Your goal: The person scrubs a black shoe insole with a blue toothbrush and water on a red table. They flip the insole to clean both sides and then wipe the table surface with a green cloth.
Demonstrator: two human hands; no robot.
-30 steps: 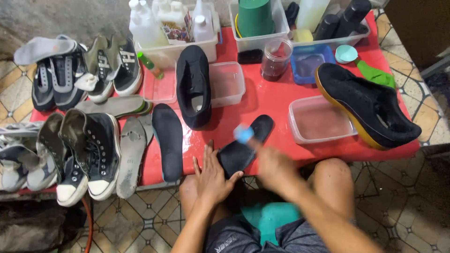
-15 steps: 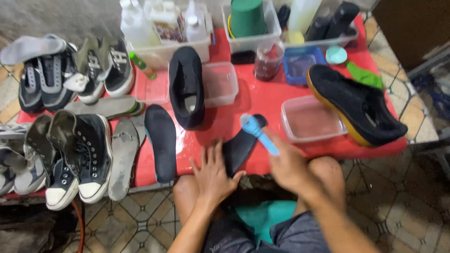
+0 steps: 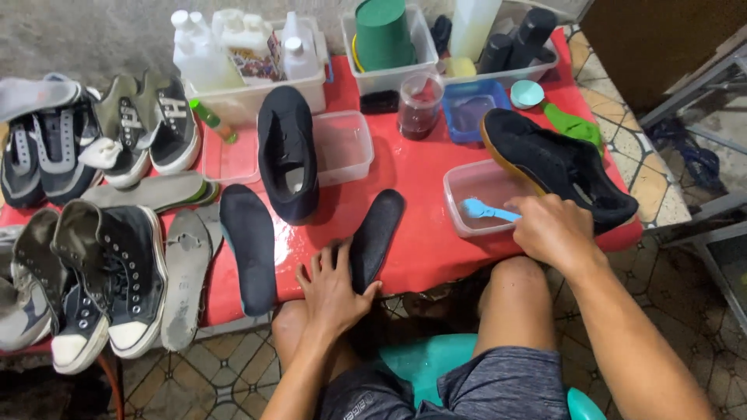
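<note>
Since the earlier frames, the right hand has moved from above the dark insole to the right of the frame, carrying the light blue brush with it. Its grip is clenched on the brush handle, and the brush head sits inside the clear plastic tub at centre right, just beside the black shoe with a tan sole. The left hand remains at lower centre, fingers spread and released, palm flat on the red table, with its thumb side touching the lower end of the dark insole. That insole lies tilted on the table between the two hands. A second black shoe lies above it at centre, and another black insole lies to its left. Grey and black sneakers fill the left of the frame. Bins of bottles line the upper edge.
</note>
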